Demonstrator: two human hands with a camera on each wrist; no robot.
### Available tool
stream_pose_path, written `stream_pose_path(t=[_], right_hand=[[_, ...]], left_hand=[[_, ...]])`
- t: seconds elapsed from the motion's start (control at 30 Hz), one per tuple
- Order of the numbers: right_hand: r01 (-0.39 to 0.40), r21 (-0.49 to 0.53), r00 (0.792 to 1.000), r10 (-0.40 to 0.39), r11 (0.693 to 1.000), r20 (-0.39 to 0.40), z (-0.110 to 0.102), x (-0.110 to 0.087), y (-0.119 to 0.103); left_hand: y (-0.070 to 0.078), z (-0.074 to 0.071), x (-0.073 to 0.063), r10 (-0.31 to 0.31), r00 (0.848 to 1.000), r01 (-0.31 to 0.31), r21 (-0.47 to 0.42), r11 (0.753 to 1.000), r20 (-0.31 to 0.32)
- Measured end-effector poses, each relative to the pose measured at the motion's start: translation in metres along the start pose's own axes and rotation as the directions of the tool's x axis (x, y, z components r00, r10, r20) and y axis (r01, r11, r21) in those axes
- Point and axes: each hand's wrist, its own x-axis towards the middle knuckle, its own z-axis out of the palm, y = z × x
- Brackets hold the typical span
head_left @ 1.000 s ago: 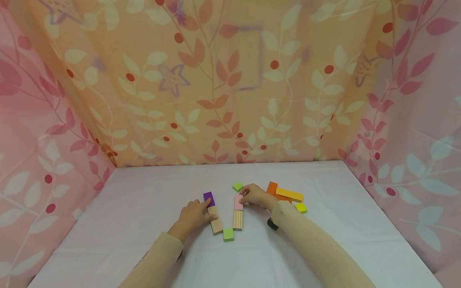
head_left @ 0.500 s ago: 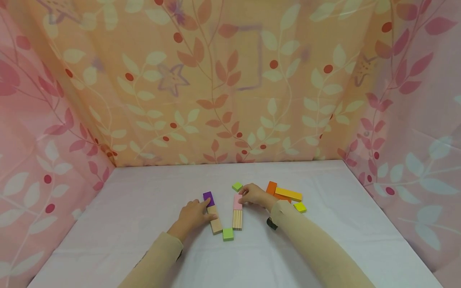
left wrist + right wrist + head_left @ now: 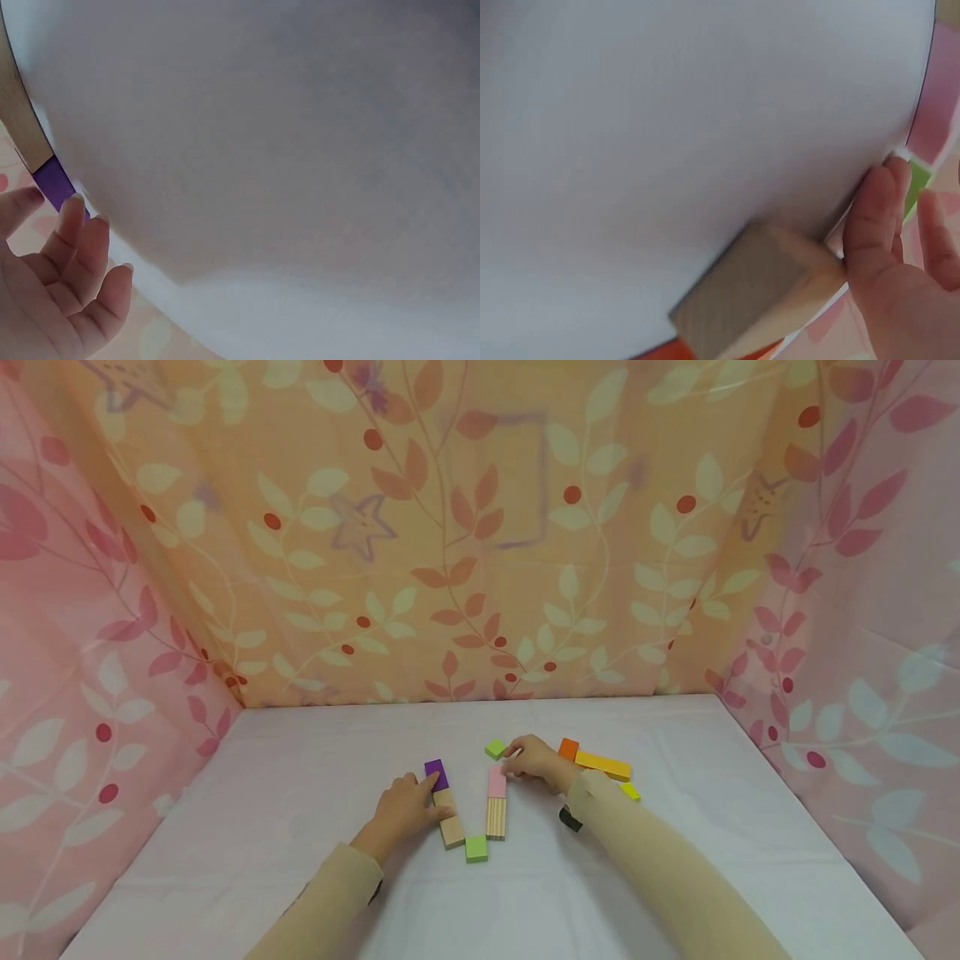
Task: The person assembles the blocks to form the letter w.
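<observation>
In the head view two rows of blocks lie on the white cloth. The left row has a purple block (image 3: 432, 768) at its far end, then plain wooden blocks (image 3: 452, 832). My left hand (image 3: 397, 810) curls round it, index finger on the purple block and thumb on the wood. A pink block (image 3: 497, 782) and a striped wooden block (image 3: 496, 819) form the right row. Over the pink block's right side, my right hand (image 3: 542, 758) has loosely bent fingers and holds nothing; contact is unclear. Green blocks lie beyond the pink one (image 3: 496, 749) and between the near ends (image 3: 476, 848).
Beyond my right wrist lie an orange block (image 3: 567, 747), a long amber block (image 3: 604, 766) and a small yellow block (image 3: 632, 792), partly covered by the sleeve. A wooden block (image 3: 746, 300) shows near my right hand in its wrist view. Patterned curtains (image 3: 480, 610) border the table.
My right hand has risen slightly off the pink block, its arm covering more of the orange and yellow blocks. The left hand and the rows stay put.
</observation>
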Motion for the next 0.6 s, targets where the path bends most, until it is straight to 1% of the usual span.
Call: stream_pose_path(t=[0.07, 0.2, 0.27, 0.4, 0.47, 0.5, 0.6], right_hand=[[-0.013, 0.028, 1.000, 0.013, 1.000, -0.025, -0.003, 0.003, 0.001], [0.017, -0.027, 0.998, -0.019, 0.999, -0.063, -0.008, 0.010, 0.001], [0.032, -0.063, 0.997, -0.037, 0.997, -0.065, -0.009, 0.015, 0.000], [0.056, -0.118, 0.998, -0.059, 0.992, -0.027, -0.009, 0.023, -0.003], [0.073, -0.154, 0.997, -0.075, 0.985, -0.004, -0.009, 0.026, -0.005], [0.089, -0.180, 0.996, -0.090, 0.980, 0.004, -0.009, 0.027, -0.006], [0.141, -0.255, 0.990, -0.139, 0.957, 0.027, -0.010, 0.029, -0.007]], left_hand=[[0.000, 0.000, 0.001, 0.017, 0.999, -0.017, 0.009, 1.000, -0.035], [0.001, 0.000, 0.004, 0.080, 0.992, -0.076, 0.046, 0.996, -0.099], [0.002, -0.001, 0.007, 0.116, 0.987, -0.111, 0.051, 0.992, -0.110], [0.010, -0.004, 0.010, 0.187, 0.979, -0.185, 0.026, 0.982, -0.081], [0.018, -0.004, 0.012, 0.212, 0.976, -0.212, 0.007, 0.977, -0.049], [0.022, -0.005, 0.012, 0.225, 0.974, -0.225, -0.001, 0.974, -0.036], [0.034, -0.004, 0.014, 0.250, 0.968, -0.250, 0.013, 0.968, 0.000]])
